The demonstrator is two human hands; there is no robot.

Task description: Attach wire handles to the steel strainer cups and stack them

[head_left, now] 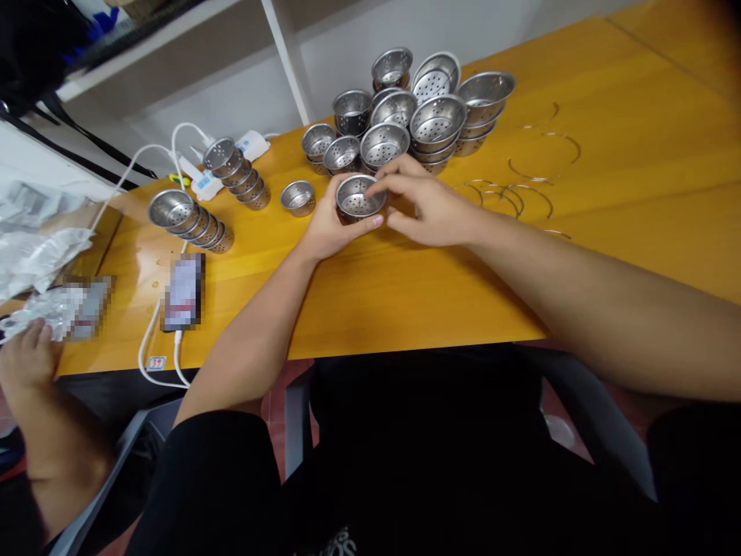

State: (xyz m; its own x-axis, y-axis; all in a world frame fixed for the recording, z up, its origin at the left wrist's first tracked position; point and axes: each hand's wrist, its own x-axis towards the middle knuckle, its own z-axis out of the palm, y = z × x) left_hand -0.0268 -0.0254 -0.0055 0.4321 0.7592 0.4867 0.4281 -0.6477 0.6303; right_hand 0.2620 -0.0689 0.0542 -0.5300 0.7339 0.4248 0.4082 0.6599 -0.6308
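Note:
A small perforated steel cup (359, 198) sits between both hands just above the yellow wooden table (405, 286). My left hand (328, 229) cups it from the left and below, fingers wrapped around its wall. My right hand (425, 202) pinches its right rim with thumb and fingers. Behind the hands is a cluster of similar perforated steel cups and larger bowls (417, 116). A single loose cup (298, 197) stands just left of my left hand.
Two lying stacks of nested cups (194, 220) (238, 171) are at the left. Thin wire rings (521, 193) lie to the right. A phone (184, 292) with white cable and a power strip (214, 174) are at the left. Another person's hand (26, 355) holds plastic bags at far left.

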